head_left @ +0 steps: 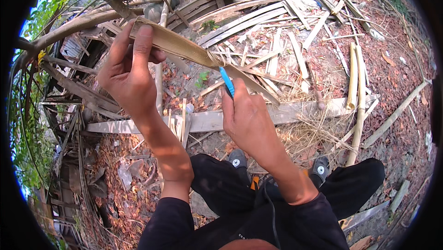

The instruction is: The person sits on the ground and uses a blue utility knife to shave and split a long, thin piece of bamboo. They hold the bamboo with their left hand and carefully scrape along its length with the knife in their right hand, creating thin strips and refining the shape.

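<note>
A split length of bamboo (182,48) slants across the upper middle, its hollow pale inner side showing. My left hand (130,70) grips its upper left end, the thumb pressed on the inner face. In my right hand (249,117) is a blue-handled knife (226,81), the fingers closed round the handle and the thumb along it. The knife's tip meets the bamboo near the middle of its length, where a raised curl or nick shows. Its blade is mostly hidden against the bamboo.
Beneath my hands a long flat plank (207,122) lies across the ground. Cut bamboo strips (274,51) are heaped beyond it, and fine shavings (307,134) lie at right. Bamboo poles (357,111) stretch along the right side. Branches (64,28) and stacked wood crowd the left.
</note>
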The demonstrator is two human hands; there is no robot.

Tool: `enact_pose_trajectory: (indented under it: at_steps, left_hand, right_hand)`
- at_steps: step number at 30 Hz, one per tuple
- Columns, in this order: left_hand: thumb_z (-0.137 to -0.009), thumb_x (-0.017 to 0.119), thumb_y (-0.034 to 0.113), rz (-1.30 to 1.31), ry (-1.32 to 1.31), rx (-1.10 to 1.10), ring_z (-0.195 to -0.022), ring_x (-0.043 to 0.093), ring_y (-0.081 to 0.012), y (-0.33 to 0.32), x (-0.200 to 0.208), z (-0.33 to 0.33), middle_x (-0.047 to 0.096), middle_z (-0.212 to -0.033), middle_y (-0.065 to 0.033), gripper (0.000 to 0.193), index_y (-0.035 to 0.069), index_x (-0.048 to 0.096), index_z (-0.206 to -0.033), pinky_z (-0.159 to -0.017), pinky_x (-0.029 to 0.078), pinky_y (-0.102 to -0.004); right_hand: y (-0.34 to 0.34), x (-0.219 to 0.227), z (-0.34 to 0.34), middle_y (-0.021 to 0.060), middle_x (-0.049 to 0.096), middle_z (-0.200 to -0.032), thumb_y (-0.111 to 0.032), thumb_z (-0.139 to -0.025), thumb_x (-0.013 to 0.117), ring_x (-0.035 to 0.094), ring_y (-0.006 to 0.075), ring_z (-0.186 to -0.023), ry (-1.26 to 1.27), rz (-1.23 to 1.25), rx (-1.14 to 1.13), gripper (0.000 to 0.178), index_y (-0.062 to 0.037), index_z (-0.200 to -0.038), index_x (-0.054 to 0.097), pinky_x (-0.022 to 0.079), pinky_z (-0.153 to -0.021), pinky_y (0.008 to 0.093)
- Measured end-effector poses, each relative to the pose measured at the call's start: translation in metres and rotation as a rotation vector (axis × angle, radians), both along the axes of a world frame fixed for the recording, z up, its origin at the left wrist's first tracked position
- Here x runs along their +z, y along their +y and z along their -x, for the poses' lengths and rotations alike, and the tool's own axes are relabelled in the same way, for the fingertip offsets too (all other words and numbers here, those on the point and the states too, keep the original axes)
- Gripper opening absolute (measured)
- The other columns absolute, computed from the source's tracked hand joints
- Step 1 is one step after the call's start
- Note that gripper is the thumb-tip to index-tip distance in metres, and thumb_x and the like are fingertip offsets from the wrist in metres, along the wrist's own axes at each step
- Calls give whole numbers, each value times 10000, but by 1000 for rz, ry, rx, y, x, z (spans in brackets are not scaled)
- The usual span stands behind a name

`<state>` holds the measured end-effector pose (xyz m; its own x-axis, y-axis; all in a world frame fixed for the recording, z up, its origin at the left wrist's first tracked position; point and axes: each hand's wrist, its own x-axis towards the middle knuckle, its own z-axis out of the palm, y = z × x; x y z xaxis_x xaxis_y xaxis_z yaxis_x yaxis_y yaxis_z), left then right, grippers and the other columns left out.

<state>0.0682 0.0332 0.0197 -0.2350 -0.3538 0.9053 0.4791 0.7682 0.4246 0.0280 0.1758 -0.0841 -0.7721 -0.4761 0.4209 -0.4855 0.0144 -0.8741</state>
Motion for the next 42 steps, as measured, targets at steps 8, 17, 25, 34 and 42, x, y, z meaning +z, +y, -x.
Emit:
enact_pose_trajectory:
  at_steps: [8,17,25,34,42]
  left_hand:
    - [-847,689,54,-9,-29,-166,-546,596,-101,14,2,0,672,-767,-92,251,-55,649,-1070,-489,453,-206]
    - [-850,681,46,-45,-35,-108,-534,574,-76,23,8,9,647,-742,-63,222,-58,656,-1045,-473,449,-184]
    - [-871,667,96,-44,-53,-62,-559,553,-77,30,-2,23,652,-727,-72,338,-94,601,-1142,-542,467,-208]
    - [-855,678,64,4,-6,-89,-542,556,-76,41,1,21,663,-710,-79,327,-85,609,-1138,-518,434,-199]
    - [-865,673,81,-16,-36,-31,-556,551,-77,36,1,26,667,-745,-85,326,-92,609,-1134,-514,412,-180]
  right_hand:
    - [22,-46,-3,262,556,-579,-101,-906,529,575,458,-566,80,-2,-105,182,67,-955,482,438,-507,505]
    - [70,-225,24,306,614,-806,-295,-957,444,617,458,-787,-361,-581,-257,360,49,-1023,528,428,-692,520]
    - [78,-57,13,115,513,-596,-258,-983,455,482,294,-496,-263,45,-144,294,18,-1042,538,366,-499,390]
    - [36,18,10,238,532,-544,-163,-954,502,561,448,-535,157,-108,-108,237,34,-844,429,438,-498,505]
    - [86,-306,67,202,684,-923,-137,-880,488,672,362,-826,98,-1337,240,304,-6,-1098,654,537,-761,428]
